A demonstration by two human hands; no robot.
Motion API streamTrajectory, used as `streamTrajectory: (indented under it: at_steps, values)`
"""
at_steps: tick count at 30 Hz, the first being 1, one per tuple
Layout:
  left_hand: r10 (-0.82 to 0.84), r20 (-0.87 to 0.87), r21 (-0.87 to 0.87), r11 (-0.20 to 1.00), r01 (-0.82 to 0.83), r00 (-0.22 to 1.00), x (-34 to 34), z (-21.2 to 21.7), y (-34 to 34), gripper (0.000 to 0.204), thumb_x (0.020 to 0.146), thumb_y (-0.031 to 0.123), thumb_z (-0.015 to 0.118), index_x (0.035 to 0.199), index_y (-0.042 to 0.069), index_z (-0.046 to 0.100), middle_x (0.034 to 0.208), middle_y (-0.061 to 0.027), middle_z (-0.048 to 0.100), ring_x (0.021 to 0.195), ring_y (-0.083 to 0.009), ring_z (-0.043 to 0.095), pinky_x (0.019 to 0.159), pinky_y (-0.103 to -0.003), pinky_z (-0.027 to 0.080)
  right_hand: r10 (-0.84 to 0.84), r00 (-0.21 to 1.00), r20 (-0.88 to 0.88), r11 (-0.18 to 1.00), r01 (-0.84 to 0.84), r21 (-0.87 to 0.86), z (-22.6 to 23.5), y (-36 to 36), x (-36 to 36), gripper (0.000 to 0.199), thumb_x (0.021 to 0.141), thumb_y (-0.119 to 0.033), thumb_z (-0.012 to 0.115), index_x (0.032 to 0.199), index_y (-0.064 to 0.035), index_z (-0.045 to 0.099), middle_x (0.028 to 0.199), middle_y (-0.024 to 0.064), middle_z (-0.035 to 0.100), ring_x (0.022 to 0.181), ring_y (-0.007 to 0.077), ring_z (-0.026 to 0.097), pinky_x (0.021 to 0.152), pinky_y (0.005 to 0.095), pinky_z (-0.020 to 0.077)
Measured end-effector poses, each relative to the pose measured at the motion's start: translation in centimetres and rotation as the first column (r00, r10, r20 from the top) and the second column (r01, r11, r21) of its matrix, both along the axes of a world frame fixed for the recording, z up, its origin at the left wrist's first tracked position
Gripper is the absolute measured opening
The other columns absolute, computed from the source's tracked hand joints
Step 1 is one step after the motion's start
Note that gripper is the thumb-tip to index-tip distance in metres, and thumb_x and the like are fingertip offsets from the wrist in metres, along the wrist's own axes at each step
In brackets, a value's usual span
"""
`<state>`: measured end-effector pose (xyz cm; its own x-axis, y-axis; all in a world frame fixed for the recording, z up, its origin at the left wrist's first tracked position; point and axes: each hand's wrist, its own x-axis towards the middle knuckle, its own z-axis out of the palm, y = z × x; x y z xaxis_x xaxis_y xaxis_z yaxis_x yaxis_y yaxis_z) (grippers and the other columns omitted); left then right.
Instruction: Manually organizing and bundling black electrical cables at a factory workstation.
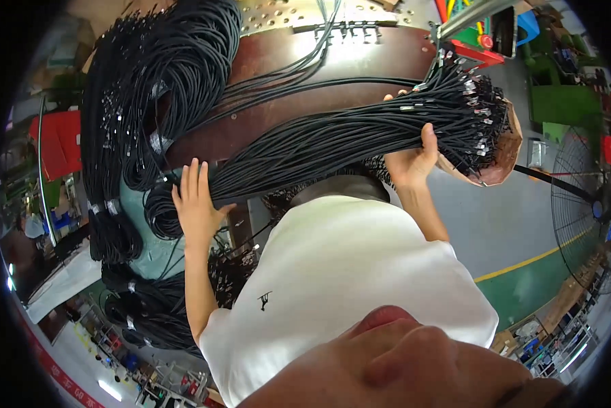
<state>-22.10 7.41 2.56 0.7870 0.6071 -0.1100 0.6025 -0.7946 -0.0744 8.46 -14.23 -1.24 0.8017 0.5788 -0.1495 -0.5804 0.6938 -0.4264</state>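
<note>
- The person's two hands carry one long bundle of black cables (pixel 333 139) across the front of the body, above the dark brown bench (pixel 360 51), whose near edge runs just behind it.
- The left hand (pixel 195 204) is flat and open-fingered, its palm pressed on the bundle's left end, where the cables bend into a loop. It steadies rather than grips.
- The right hand (pixel 414 160) is clenched on the bundle near the right end, thumb up over the top. Just beyond it the metal-tipped cable ends (pixel 472 112) fan out like a brush.
- Those tips point toward a brown, bowl-shaped thing (pixel 506 146) off the bench's right edge. The fisheye bends that corner, so I can't say whether they touch it.
- My read for doing this well: wrap the left fingers round so the loop cannot spill, and keep the right grip close behind the tips so they stay level with one another.
- Hold the run between the hands taut and straight. A sag there would let single cables slide out of step.
- Hanging coils of black cable (pixel 159 88) crowd the bench's left end, more lie at the lower left, and loose leads (pixel 285 75) cross the top, so keep the bundle lifted clear of them to avoid snags.
</note>
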Motion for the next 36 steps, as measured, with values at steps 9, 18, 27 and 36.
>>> streamTrajectory:
  at_steps: [9,18,27,36]
  values:
    - [-0.256,0.221,0.228,0.952,0.205,0.941,-0.8,4.4,5.2,0.054,0.053,0.007,0.071,0.106,0.007,0.063,0.091,-0.0078,0.063,0.084,-0.0289,0.061,0.077,-0.039,0.047,0.072,0.925,0.373,0.996,-0.044,-0.083,2.1,-4.1,-0.4,0.088,0.079,-0.059,0.065,0.143,-0.0069,0.034,0.144,0.0149,0.038,0.132,0.0377,0.038,0.112,0.0516,0.0278]
    - [-0.384,0.155,0.295,0.897,0.328,0.910,2.3,0.1,12.4,0.062,0.049,0.009,0.075,0.109,0.011,0.062,0.089,-0.0037,0.060,0.083,-0.0228,0.059,0.080,-0.035,0.046,-0.363,0.920,-0.151,0.893,0.297,-0.339,1.8,-3.9,0.5,0.064,0.082,-0.044,0.066,0.136,-0.0125,0.047,0.137,0.0072,0.049,0.127,0.0293,0.043,0.110,0.0487,0.0294]
    - [-0.336,0.133,0.326,0.903,0.279,0.932,5.1,0.0,19.5,0.064,0.047,0.012,0.080,0.108,0.013,0.061,0.087,-0.0032,0.057,0.083,-0.0224,0.058,0.078,-0.035,0.046,-0.159,0.944,-0.288,0.972,0.098,-0.214,4.9,2.3,6.2,0.045,0.088,-0.025,0.060,0.128,-0.0042,0.051,0.131,0.0118,0.053,0.123,0.0276,0.047,0.108,0.0450,0.0320]
    - [-0.297,0.205,0.135,0.952,0.273,0.933,4.3,1.3,16.9,0.072,0.052,0.014,0.080,0.119,0.013,0.058,0.110,-0.0034,0.062,0.100,-0.0232,0.059,0.089,-0.036,0.045,0.303,0.938,-0.168,0.778,-0.346,-0.525,3.3,-6.7,10.6,0.062,0.096,-0.051,0.044,0.131,-0.0001,0.045,0.115,0.0219,0.063,0.105,0.0356,0.064,0.084,0.0412,0.0550]
